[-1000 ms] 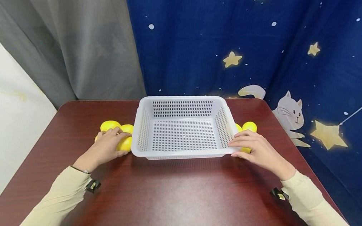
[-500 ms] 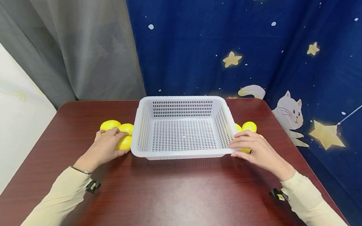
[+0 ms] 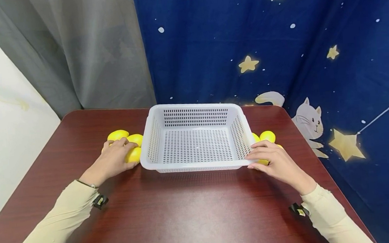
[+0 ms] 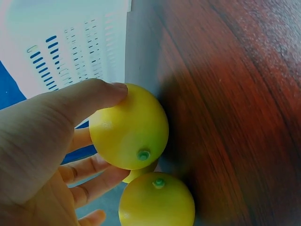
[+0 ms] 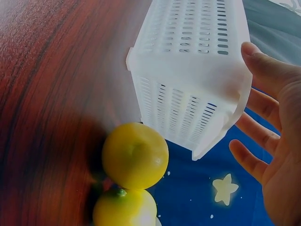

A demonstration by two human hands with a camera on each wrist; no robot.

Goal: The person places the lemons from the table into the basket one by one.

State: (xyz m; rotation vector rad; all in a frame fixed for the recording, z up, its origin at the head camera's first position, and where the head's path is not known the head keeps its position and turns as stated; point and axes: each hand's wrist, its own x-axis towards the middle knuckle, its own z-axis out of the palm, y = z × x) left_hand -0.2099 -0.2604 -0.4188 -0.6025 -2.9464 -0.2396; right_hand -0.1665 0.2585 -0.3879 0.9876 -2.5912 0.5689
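Dark red bench (image 3: 188, 214): a lemon (image 4: 129, 133), just left of the white basket (image 3: 196, 136), is gripped by left-hand fingers (image 4: 89, 96); right-hand fingers (image 5: 263, 106) are spread beside the basket's right wall.

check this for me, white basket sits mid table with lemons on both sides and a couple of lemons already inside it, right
Not quite: the white basket is empty, as the head view shows. The rest holds: it sits mid table, with lemons on both sides, the left hand gripping a lemon and more lemons by the right hand.
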